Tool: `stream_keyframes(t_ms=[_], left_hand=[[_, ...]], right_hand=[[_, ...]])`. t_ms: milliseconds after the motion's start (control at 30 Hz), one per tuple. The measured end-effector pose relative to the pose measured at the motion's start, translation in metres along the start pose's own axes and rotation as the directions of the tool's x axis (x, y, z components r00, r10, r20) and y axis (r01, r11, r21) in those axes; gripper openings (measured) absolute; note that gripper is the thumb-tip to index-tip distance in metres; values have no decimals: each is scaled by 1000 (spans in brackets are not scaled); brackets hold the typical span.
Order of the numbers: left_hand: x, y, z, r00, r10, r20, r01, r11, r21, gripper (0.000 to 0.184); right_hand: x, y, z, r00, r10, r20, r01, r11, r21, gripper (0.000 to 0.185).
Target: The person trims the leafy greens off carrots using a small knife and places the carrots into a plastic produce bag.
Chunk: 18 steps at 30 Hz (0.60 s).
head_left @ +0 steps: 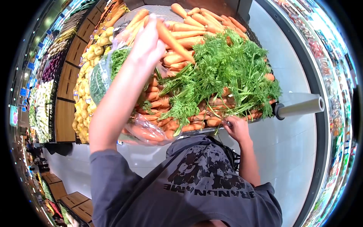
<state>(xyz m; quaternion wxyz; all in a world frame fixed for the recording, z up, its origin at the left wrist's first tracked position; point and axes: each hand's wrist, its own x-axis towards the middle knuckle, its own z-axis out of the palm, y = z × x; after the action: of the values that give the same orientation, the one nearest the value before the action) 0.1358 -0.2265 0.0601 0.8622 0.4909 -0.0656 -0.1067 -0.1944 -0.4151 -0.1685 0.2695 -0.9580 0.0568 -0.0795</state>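
My left hand (pixel 147 43) is closed around a large orange carrot (pixel 174 43), raised over the heap with its narrow end pointing down to the right. Low at the front edge of the bin, my right hand (pixel 237 128) has its fingers pinched together on thin green stems. A wide bunch of leafy carrot greens (pixel 227 68) lies over the loose carrots (pixel 189 34). Under my left forearm are clear plastic bags, one with leafy greens (pixel 100 81) and one with carrots (pixel 145 130) at the front edge.
Yellow bagged produce (pixel 84 102) lines the left of the bin. Farther left stand wooden crates (pixel 66 117) and vegetable shelves. A grey cylindrical post (pixel 302 108) juts out at the bin's right corner. Stocked shelves (pixel 327 68) curve along the far right, beyond the tiled floor (pixel 287 140).
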Motion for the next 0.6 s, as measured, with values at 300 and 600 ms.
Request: stream_keyframes(t_ms=[300,600], left_hand=[[130,3,5,962,120,-246,-95,989,109,26],[209,-34,6,761,114,-639,-161,987,-17,32]], right_hand=[[-20,-24,-50,997,55,-49,-50,994,96,18],[-8,-52,-79,989,65,-136,-27,965,262,15]])
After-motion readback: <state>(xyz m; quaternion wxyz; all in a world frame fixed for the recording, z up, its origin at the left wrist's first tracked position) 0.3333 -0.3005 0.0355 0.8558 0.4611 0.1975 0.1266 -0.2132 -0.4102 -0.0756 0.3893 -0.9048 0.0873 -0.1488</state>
